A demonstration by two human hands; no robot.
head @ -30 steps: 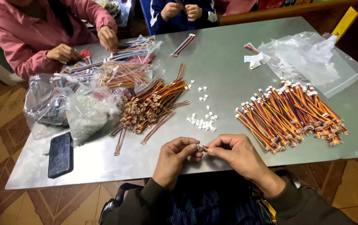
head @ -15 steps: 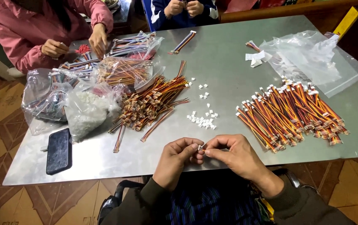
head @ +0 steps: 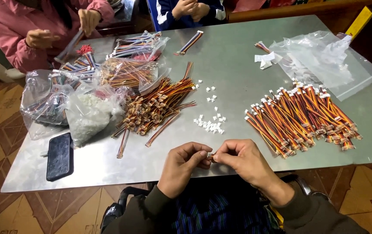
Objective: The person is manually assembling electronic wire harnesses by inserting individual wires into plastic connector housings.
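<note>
My left hand (head: 185, 161) and my right hand (head: 241, 159) meet at the table's near edge, fingertips pinched together on a small white connector (head: 210, 154). Just beyond them lies a scatter of small white connectors (head: 209, 124). A pile of orange, red and black wire leads without housings (head: 156, 107) lies to the left. A larger pile of leads with white ends (head: 300, 116) lies to the right.
The grey metal table (head: 233, 65) also holds clear bags of white parts (head: 88, 115) and of wires (head: 43, 106), a black phone (head: 59, 156) and an empty clear bag (head: 324, 60). A person in pink (head: 38, 37) and another person (head: 190, 8) work at the far side.
My hands stay pinched together at the near edge, barely shifting. The person in pink has moved their hands and lifted a strip of wires.
</note>
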